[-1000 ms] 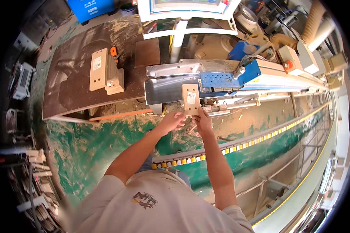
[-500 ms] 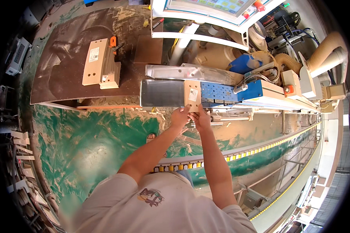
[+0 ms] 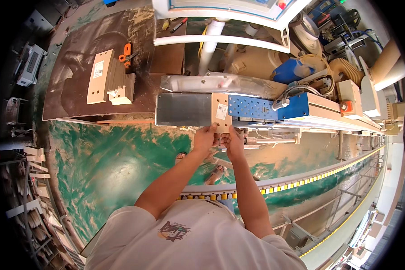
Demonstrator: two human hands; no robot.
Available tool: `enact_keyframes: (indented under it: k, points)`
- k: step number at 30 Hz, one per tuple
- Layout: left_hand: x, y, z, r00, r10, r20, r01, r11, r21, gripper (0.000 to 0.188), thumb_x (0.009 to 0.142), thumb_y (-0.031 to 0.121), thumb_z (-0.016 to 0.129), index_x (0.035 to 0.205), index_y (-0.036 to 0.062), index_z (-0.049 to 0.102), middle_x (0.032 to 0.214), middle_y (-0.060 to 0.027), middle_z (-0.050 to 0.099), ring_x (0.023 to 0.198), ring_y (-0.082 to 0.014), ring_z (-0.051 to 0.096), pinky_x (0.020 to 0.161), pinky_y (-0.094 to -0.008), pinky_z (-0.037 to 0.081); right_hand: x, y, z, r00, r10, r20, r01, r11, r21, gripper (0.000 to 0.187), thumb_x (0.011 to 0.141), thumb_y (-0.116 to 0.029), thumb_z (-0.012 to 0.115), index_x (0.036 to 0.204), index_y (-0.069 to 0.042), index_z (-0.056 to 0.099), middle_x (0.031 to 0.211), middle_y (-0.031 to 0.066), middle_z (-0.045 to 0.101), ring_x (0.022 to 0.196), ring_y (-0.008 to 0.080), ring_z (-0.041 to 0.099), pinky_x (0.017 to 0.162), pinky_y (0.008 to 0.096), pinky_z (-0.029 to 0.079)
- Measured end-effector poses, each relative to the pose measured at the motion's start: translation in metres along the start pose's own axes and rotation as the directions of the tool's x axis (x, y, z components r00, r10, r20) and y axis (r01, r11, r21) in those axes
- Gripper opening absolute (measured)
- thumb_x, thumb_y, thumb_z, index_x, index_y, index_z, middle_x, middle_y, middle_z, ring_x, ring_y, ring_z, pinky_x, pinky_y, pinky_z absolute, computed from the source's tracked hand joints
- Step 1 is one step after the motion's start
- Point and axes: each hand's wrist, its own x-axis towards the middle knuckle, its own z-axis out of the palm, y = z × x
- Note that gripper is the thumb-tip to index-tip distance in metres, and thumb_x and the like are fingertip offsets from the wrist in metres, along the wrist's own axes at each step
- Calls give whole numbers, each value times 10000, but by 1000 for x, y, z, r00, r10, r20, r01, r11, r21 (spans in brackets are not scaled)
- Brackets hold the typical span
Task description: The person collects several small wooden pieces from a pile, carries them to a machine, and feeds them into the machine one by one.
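Note:
A light wooden board [image 3: 221, 102] with drilled holes and a white label lies across the machine bed, between a dark grey plate [image 3: 184, 109] and a blue perforated plate [image 3: 252, 107]. Its near end is pinched from both sides: my left hand [image 3: 205, 138] grips the left corner and my right hand [image 3: 233, 144] the right corner. Both thumbs rest at the board's edge, while the other fingers curl beneath and are partly hidden. Behind the board runs a long metal fence [image 3: 220, 82].
On the brown table [image 3: 72, 85] at left lie stacked wooden boards [image 3: 102, 76] and an orange-handled tool [image 3: 127, 55]. A white-framed control panel [image 3: 220, 13] overhangs the far side. A blue motor [image 3: 292, 69] and hoses stand at right. A curved rail with yellow blocks [image 3: 274, 188] crosses before my body.
The view has shifted slightly, so the panel sits higher and farther left. Both hands keep hold of the board's near end; the board stays between the two plates.

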Motion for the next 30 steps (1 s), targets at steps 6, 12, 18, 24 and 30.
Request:
enact_keyframes:
  k: [6,12,18,24,30]
  points:
    - [-2,-8,49,999,-36,-24,34,996,-77,413,1028,367,682,1026,-46,683,808,-63,703,603,-123,633,549,-277,552,9,-17,-35,994,-86,-65,80,992,-95,404,1054,-394,625,1024,5,678,762,90,706,584,147,639,546,283,525]
    - [12,-38,128,998,-47,38,48,999,-12,337,1021,324,701,1107,0,671,879,-51,709,702,-130,657,628,-276,575,22,-64,-108,984,-125,-127,111,988,-112,423,1045,-392,639,1005,28,672,771,98,706,585,153,662,536,282,555]
    - [16,-59,199,995,-40,89,43,999,-26,258,1035,290,680,1116,46,658,840,-25,679,686,-122,641,604,-257,555,35,-97,-166,971,-159,-179,152,987,-56,464,1026,-387,652,968,70,699,730,114,702,554,165,672,500,300,552]
    - [24,-86,252,999,-26,35,27,999,-25,216,1048,267,651,1127,67,632,825,-41,679,696,-137,659,575,-284,575,41,-124,-215,967,-187,-174,175,981,-84,468,1012,-371,676,997,97,672,786,157,718,585,219,704,521,325,581]
    - [33,-106,330,998,-19,54,14,996,87,272,1045,253,640,1173,13,626,893,-99,700,691,-186,680,564,-269,600,60,-157,-289,956,-209,-207,194,977,-90,464,1018,-326,663,1124,125,636,826,215,727,615,265,728,532,349,613]
